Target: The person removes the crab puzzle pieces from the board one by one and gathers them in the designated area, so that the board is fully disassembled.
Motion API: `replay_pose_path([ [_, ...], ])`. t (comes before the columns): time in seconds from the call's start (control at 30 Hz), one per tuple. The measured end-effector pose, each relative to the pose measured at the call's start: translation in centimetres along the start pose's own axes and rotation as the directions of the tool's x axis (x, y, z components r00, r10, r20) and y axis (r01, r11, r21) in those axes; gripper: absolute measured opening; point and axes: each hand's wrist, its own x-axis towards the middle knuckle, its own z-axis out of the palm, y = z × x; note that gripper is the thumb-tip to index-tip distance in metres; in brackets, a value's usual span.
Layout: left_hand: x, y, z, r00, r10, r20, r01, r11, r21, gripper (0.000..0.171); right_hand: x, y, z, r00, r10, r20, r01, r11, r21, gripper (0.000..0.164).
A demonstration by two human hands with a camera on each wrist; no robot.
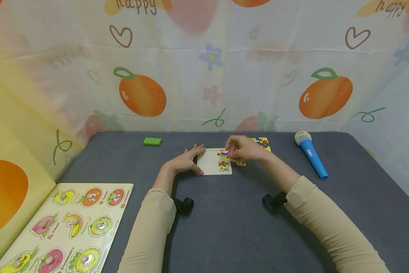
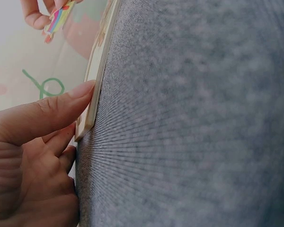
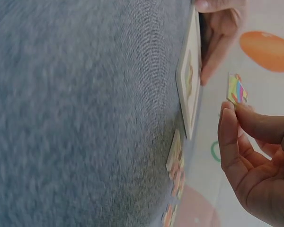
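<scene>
My right hand [image 1: 246, 148] pinches a jigsaw puzzle piece [image 3: 236, 89] between thumb and fingertips, raised above the board. Bright stripes of blue, pink and yellow mark that piece. Below lies a pale wooden puzzle board [image 1: 209, 162] with a shallow rim, and one yellow-and-red piece [image 1: 223, 166] sits in its near right corner. Along the board's left side my left hand [image 1: 185, 160] is spread, fingers extended towards the far corner. In the left wrist view its thumb [image 2: 80, 90] rests on the board's edge near a corner.
Several loose puzzle pieces [image 1: 264, 141] lie right of the board, partly behind my right hand. A green block [image 1: 152, 141] is at the back left, a blue toy microphone [image 1: 312, 156] at the right. A fruit knob-puzzle board [image 1: 65, 223] covers the front left. A printed curtain [image 1: 184, 87] hangs behind.
</scene>
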Motion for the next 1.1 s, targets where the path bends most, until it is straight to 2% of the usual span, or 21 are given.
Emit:
replay_pose_path([
  [0.3,-0.1,0.0,0.0,1.000,0.009,0.001,-0.009,1.000,-0.017,0.103,-0.8,1.3,-1.8,1.000,-0.010,-0.028,0.010,1.000,0.014,0.021],
  [0.6,-0.1,0.1,0.0,1.000,-0.002,0.003,0.002,1.000,-0.014,0.102,-1.7,2.7,-3.6,0.998,0.027,-0.058,-0.028,0.999,-0.016,0.020],
  [1.1,-0.4,0.3,0.0,1.000,0.009,0.006,-0.009,1.000,-0.009,0.103,-3.0,4.7,-5.6,0.999,0.045,-0.011,-0.045,0.999,-0.014,0.022],
])
